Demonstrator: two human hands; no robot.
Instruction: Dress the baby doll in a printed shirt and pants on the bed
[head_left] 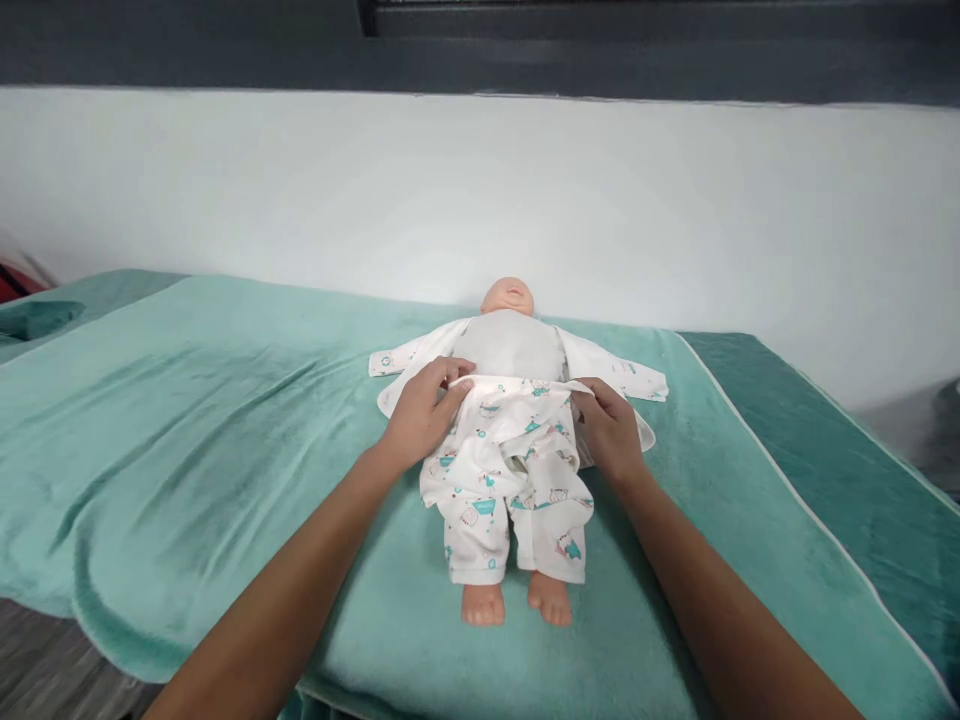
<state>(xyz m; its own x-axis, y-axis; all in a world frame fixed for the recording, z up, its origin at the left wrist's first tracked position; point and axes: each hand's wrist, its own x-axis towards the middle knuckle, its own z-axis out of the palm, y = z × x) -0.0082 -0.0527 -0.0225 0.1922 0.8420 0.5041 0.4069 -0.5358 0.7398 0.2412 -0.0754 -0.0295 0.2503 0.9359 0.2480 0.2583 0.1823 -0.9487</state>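
Note:
A baby doll (pixel 508 297) lies on its back, its head toward the wall and its bare feet toward me. White printed trousers (pixel 487 460) cover its legs up to the belly. With fingers pinched, my left hand (pixel 426 405) grips the waistband at its left corner. At the opposite corner my right hand (pixel 609 425) grips the same waistband. The doll's white jacket (pixel 611 370) is spread open beneath it, both sleeves stretched outward. Its grey-white torso (pixel 510 345) shows above the waistband.
A light green plush blanket (pixel 225 420) lies under the doll, wrinkled on the left. Darker green fabric (pixel 840 450) extends at the right. A white wall (pixel 480 190) rises behind. Grey wood-look floor (pixel 52 665) shows at the lower left.

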